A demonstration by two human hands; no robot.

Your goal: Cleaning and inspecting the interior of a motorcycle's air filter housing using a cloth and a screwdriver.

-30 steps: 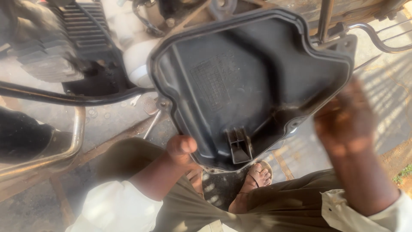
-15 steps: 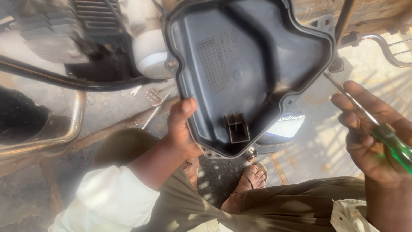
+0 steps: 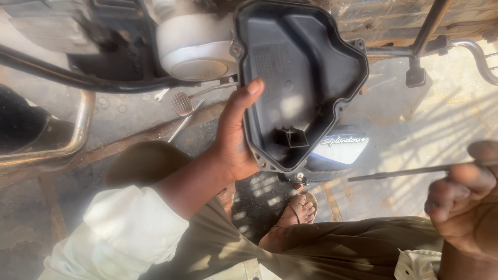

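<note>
Right, left hand [image 3: 236, 140] first: it's clamped on the near rim of the black plastic cover [image 3: 298, 78], thumb up along the edge, palm cupped under the lower corner, holding the cover up with its hollow inside facing the camera. Right hand [image 3: 467, 207] is off at the lower right edge, fingers curled around a thin metal rod [image 3: 399, 172] that looks like a screwdriver shaft, tip pointing toward the cover but well apart from it.

To my eye the sensible thing is to keep that left grip low and firm on the rim so the cover doesn't swing, and bring the tool in square to whichever fastening point is meant, not at a slant.

The cover itself: dark grey-black moulded plastic, roughly triangular with rounded corners, a raised lip with small screw lugs around it, ribs inside and a little square bracket near the bottom. It looks dusty, with no cracks visible.

Behind it sits the motorcycle engine [image 3: 194, 49] with a pale round casing, a foot peg [image 3: 181, 102], a blue side panel [image 3: 340, 148], and below, a sandalled foot [image 3: 293, 215] on the ground.
</note>
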